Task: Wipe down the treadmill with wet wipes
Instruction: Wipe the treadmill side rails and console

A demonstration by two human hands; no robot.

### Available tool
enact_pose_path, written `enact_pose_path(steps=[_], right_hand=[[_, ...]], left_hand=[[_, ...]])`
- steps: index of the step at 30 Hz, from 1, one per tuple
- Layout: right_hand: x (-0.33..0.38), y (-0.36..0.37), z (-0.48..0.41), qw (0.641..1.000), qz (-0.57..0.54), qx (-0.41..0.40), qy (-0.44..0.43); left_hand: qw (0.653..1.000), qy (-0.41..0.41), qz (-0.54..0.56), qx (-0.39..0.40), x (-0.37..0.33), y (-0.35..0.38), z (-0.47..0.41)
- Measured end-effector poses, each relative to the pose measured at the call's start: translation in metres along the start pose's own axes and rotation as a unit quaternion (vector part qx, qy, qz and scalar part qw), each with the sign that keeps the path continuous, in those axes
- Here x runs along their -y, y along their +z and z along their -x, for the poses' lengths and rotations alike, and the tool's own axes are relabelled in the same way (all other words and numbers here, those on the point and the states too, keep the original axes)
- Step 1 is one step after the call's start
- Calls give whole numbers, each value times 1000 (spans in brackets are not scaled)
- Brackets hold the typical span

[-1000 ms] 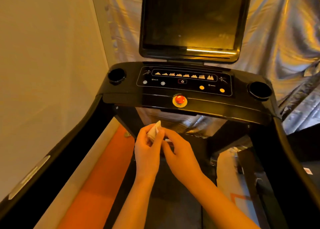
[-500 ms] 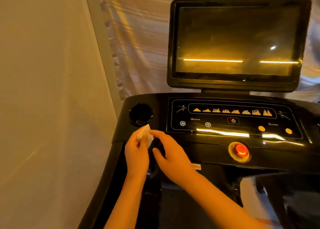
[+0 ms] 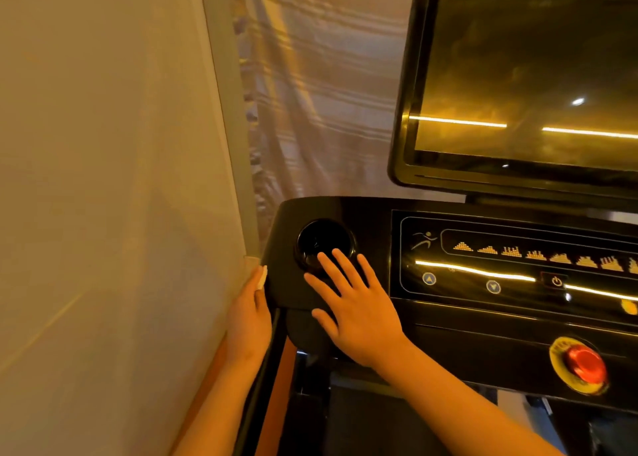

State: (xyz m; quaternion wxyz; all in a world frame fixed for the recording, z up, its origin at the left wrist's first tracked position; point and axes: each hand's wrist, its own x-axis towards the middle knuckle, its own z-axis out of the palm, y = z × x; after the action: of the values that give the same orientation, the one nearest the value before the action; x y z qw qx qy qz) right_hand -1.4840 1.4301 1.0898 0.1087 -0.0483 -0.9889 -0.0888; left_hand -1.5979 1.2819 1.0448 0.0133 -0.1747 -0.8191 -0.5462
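– Left hand [image 3: 248, 321] first: where is it, and what does it have?
– Down the outer left side of the treadmill console [image 3: 286, 283], squeezed between that edge and the wall [image 3: 103, 179]. Its fingers [image 3: 254, 283] lie straight and close together, pressing the wet wipe [image 3: 263, 276] against the console's side. Only a white sliver of wipe shows. Whether the thumb helps, I cannot tell.
– Why so flat?
– I judge the gap leaves no room for a fist, and flat fingers spread pressure over the wipe.
– And the right hand [image 3: 352, 303]?
– Spread wide, palm down on the console top, reaching the rim of the cup holder [image 3: 324, 245]. It holds nothing; probably it braces the body while the other arm reaches sideways.
– How far along?
– Early, I'd say: control panel [image 3: 518, 265], screen [image 3: 528, 75] and red stop button [image 3: 583, 366] all wait. Care near that button and the power key [image 3: 556, 280]: a stray press could matter
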Motion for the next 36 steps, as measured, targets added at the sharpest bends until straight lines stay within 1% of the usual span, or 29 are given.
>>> enact_pose_path(steps=[3,5,8,11,13,18,20,23,26,28,33,35,36], right_hand=[[0,1,-1,1000,-2,-10,4],[0,2,-2,1000,-5,-12,8],[0,4,-2,1000,0,-19,6],[0,5,-2,1000,6,-18,7],[0,5,-2,1000,6,-18,7],[1,5,-2,1000,13,-20,11],[1,5,-2,1000,11,-19,12],[1,3,-2,1000,9,-16,15],[1,3,-2,1000,9,-16,16],[1,3,-1,1000,7,-15,17],[1,4,-2,1000,-2,-20,19],[1,5,-2,1000,-5,-22,20],[0,5,-2,1000,-6,-23,20]], left_hand=[[998,-20,14,61,12,4,2],[995,-32,-20,97,23,4,1],[985,-48,-103,128,33,3,8],[979,-55,-121,152,31,-1,16],[979,-58,-105,165,28,-3,16],[985,-43,-76,150,47,-3,-2],[984,-45,-54,162,54,-4,-12],[979,-64,49,185,49,-7,-25],[963,-99,154,200,36,-11,-31],[957,-108,175,205,32,-13,-28],[960,-94,122,231,45,-20,0],[966,-90,67,235,49,-21,11],[969,-73,36,234,50,-21,15]])
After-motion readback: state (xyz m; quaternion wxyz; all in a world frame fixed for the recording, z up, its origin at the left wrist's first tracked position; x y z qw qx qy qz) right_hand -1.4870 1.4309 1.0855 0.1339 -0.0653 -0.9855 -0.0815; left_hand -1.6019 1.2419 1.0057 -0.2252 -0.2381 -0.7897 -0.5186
